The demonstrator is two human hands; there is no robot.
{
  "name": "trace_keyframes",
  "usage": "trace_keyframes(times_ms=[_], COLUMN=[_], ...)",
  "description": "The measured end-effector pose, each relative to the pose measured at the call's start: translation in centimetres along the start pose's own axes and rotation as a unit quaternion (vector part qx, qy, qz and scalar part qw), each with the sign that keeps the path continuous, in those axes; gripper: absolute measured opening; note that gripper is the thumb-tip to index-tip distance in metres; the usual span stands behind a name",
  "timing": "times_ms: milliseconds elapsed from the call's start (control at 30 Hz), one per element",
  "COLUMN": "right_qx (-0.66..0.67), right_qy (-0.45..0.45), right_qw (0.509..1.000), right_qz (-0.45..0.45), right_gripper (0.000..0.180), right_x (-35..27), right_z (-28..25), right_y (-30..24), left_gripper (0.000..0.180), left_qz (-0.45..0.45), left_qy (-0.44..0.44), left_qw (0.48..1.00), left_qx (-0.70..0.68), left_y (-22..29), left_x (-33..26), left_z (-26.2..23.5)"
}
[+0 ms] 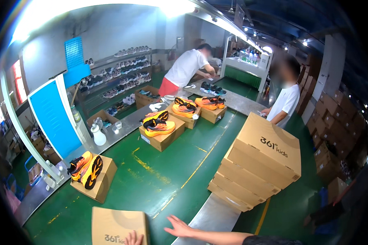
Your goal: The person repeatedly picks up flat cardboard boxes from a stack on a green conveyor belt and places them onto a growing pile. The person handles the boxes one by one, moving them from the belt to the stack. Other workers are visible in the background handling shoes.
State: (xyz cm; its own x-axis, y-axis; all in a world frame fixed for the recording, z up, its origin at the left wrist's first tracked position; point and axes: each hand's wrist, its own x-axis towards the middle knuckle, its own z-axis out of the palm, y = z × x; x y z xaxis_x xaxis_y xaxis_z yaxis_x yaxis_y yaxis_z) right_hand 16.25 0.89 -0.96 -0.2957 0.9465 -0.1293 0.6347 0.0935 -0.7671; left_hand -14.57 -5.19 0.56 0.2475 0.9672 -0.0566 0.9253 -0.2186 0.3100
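A brown cardboard shoebox (118,222) lies closed at the near edge of the green surface. My left hand (134,238) rests flat on its lid, fingers spread, the wrist cut off by the lower edge. To the right of that box, my right hand (179,227) hovers with fingers apart and nothing in them. Beyond the box, a pair of orange and black sneakers (86,168) sits on another shoebox (103,179). Right of my right hand stands a stack of closed shoeboxes (253,163).
Further along, orange sneakers (159,123) top several boxes. A white spray bottle (98,135) stands on the metal ledge (129,123). One person (188,65) leans over the far counter; another (288,100) stands behind the stack. Shoe racks (122,73) line the back wall.
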Motion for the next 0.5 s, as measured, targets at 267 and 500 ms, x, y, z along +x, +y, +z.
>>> trace_keyframes(times_ms=[267,500], right_qx=[0.044,0.138], right_qy=[-0.268,-0.169], right_qw=[0.959,0.974], right_qz=[0.079,0.051], right_gripper=[0.08,0.078], right_x=[12.2,6.4], right_z=[1.8,-0.6], right_y=[-4.3,-4.3], left_gripper=[0.081,0.069], left_qz=[-0.534,-0.349], left_qy=[0.28,0.282], left_qw=[0.742,0.355], left_qx=[-0.292,-0.821], left_y=[1.9,0.0], left_x=[-2.4,-2.7], left_z=[6.7,10.0])
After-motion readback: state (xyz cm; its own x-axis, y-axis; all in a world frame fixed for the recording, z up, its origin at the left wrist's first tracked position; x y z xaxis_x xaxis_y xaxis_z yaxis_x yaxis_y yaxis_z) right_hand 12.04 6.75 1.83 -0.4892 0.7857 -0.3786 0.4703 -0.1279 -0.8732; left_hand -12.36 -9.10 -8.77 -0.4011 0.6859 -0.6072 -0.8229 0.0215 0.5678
